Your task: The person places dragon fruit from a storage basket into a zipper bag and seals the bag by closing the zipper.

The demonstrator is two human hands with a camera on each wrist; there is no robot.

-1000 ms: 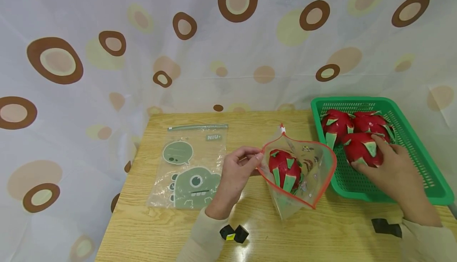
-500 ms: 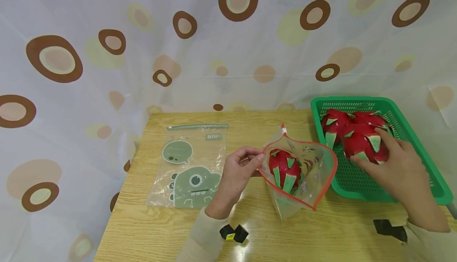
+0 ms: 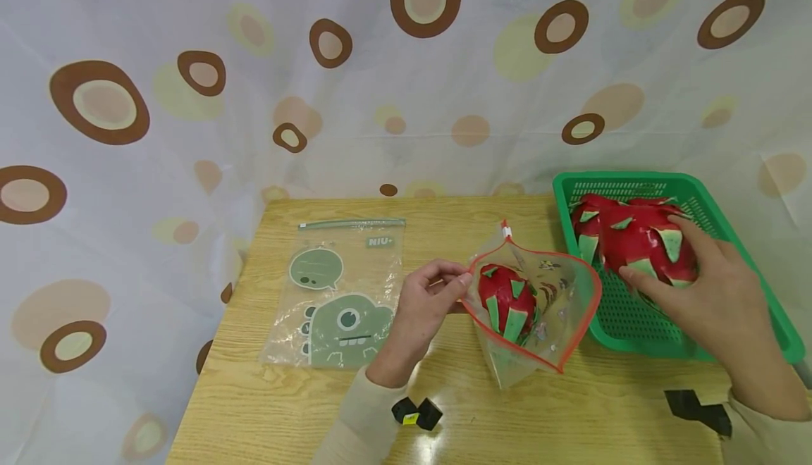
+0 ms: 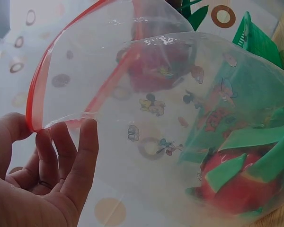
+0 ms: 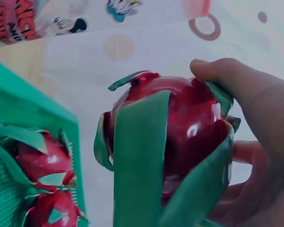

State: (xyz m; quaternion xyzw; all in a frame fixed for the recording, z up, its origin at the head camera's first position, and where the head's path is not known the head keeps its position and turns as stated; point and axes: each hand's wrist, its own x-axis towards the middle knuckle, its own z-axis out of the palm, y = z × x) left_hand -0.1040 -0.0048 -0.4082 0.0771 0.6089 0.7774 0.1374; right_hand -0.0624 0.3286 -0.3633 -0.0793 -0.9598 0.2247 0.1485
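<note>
My left hand (image 3: 426, 308) pinches the red-trimmed edge of a clear zip bag (image 3: 558, 310) between thumb and fingers, and the bag's mouth gapes wide. Inside the bag lies one red dragon fruit (image 3: 505, 299) with green scales. My right hand (image 3: 720, 296) grips another dragon fruit (image 5: 184, 127), raised over the green basket (image 3: 641, 349). The right wrist view shows the thumb on its upper side and fingers curled behind. Two more dragon fruits (image 5: 42, 158) sit in the basket, partly hidden behind the held one in the head view.
A second clear zip bag (image 3: 342, 275) with a green monster print lies flat on the wooden table (image 3: 285, 416), left of my left hand. A patterned curtain (image 3: 406, 98) hangs behind the table. Black wrist mounts (image 3: 415, 414) show near both sleeves.
My right hand has lifted the dragon fruit from the basket, so it appears larger and covers more of the fruit behind. The left hand and the open bag have stayed nearly still.
</note>
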